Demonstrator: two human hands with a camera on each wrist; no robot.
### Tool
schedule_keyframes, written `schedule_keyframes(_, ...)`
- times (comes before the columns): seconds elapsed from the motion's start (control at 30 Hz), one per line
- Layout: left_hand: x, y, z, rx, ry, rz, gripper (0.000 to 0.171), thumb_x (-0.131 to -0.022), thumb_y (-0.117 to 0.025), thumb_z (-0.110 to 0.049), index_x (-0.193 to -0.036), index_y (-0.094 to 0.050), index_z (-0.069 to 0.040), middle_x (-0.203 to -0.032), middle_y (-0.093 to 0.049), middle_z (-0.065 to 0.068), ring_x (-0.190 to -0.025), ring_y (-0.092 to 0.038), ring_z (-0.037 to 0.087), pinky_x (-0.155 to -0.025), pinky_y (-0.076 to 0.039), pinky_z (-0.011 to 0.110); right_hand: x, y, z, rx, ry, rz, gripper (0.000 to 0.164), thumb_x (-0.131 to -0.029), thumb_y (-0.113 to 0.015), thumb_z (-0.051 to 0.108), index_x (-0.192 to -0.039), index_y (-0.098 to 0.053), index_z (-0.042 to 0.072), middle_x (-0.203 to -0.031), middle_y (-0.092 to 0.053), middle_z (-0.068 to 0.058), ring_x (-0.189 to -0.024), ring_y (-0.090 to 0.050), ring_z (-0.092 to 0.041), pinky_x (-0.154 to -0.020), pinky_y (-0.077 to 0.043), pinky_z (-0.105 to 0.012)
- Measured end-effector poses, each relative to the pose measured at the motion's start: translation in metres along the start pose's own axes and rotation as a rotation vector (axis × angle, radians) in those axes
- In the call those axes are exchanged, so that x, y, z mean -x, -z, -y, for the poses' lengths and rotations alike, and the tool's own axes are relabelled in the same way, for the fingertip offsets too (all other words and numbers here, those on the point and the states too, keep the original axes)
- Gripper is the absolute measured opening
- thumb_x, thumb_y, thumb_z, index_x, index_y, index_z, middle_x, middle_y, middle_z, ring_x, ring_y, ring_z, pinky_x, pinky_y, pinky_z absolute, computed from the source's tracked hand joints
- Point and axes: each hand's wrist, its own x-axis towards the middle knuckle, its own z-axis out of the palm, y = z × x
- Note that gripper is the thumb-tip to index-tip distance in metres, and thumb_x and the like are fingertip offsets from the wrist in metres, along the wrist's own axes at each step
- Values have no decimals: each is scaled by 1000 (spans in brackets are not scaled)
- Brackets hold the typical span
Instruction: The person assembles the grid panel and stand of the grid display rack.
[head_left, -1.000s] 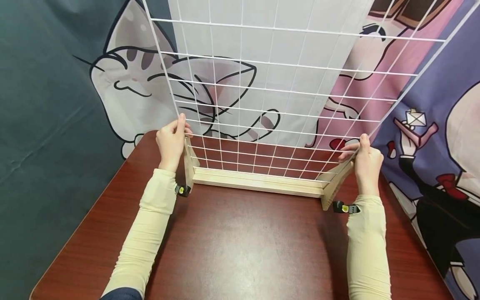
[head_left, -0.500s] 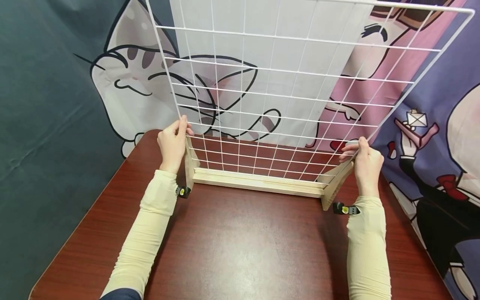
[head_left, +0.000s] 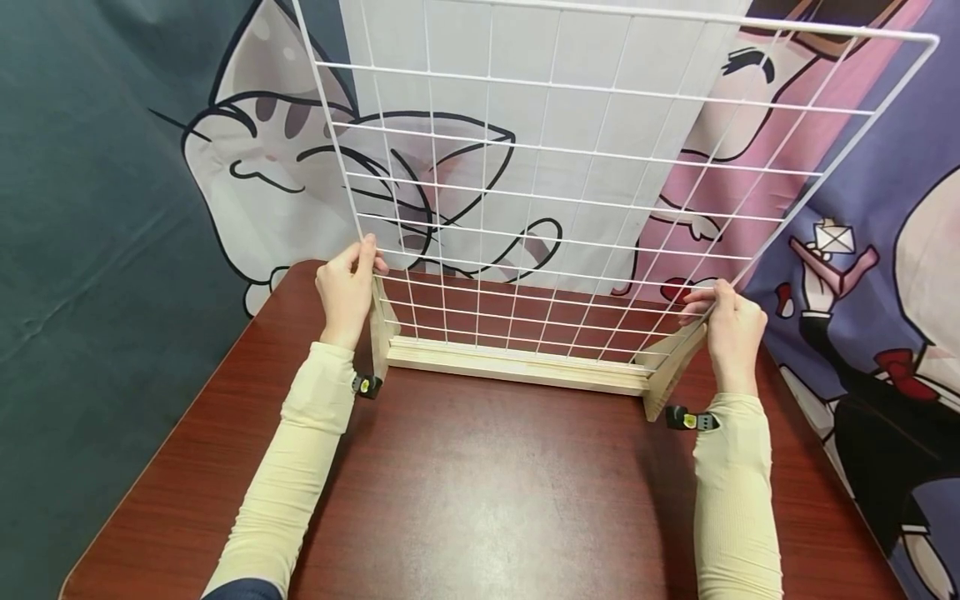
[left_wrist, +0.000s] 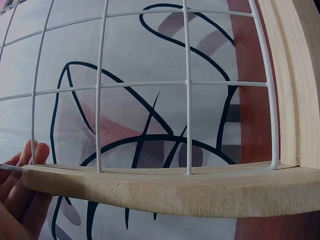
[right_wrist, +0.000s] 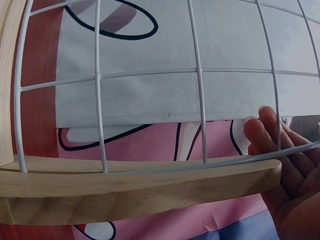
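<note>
The white wire grid (head_left: 570, 175) is sinking lower into the wooden base (head_left: 517, 367): its top rail, out of view a second ago, is now showing near the upper edge. The left hand (head_left: 347, 292) and right hand (head_left: 731, 325) are riding slightly down with the side wires they grip.

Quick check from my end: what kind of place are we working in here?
Probably a home hobby or staged craft corner, not a workshop. A reddish-brown table stands against cartoon cat fabric backdrops, and both hands grip a white wire grid panel seated in a wooden base.
</note>
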Motion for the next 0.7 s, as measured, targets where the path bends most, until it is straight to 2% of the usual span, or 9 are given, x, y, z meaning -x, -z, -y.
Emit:
schedule_keyframes(0.1, 0, 0, -1, -1, -2, 0, 50, -99, -50, -45, -72, -72, -10, -69, -73, 10, -65, -66, 26, -61, -37, 27, 0, 0, 0, -6, 0, -7, 52, -103, -34, 27, -81, -73, 2, -51, -64, 17, -45, -64, -3, -41, -43, -17)
schedule_keyframes(0.2, 1, 0, -2, -6, -1, -2, 50, -99, -50, -45, -71, -72, -10, -69, -73, 10, -63, -64, 25, -61, -37, 27, 0, 0, -1, 0, 9, -16, 51, -102, -34, 26, -82, -73, 0, -51, -63, 18, -45, -63, -3, -39, -41, -18)
schedule_keyframes(0.33, 1, -1, -3, -5, -2, -5, 49, -99, -50, -44, -71, -72, -10, -69, -73, 10, -56, -56, 3, -61, -36, 25, 0, 0, -1, 20, 15, -23, 50, -101, -35, 26, -79, -74, 6, -50, -63, 20, -45, -63, -2, -39, -39, -17)
schedule_keyframes(0.43, 2, -1, -3, 1, -6, -5, 48, -98, -51, -44, -70, -71, -11, -69, -73, 10, -54, -44, -13, -59, -35, 23, 1, 0, -1, 21, 13, -27, 48, -101, -36, 27, -75, -74, 13, -51, -62, 21, -46, -64, -2, -40, -41, -16)
schedule_keyframes(0.53, 2, -1, -2, 0, -10, -8, 48, -98, -51, -43, -70, -71, -10, -69, -72, 11, -53, -42, -13, -59, -34, 24, 1, 0, -1, 16, 13, -29, 47, -101, -37, 26, -76, -74, 13, -51, -62, 21, -45, -63, -2, -43, -44, -15)
schedule_keyframes(0.7, 3, -1, -1, -7, -12, -15, 47, -98, -52, -43, -70, -71, -11, -69, -73, 10, -54, -42, -16, -59, -35, 24, 2, 0, -1, 40, 37, -36, 47, -100, -36, 23, -87, -74, 0, -50, -61, 23, -45, -61, 2, -46, -43, -13)
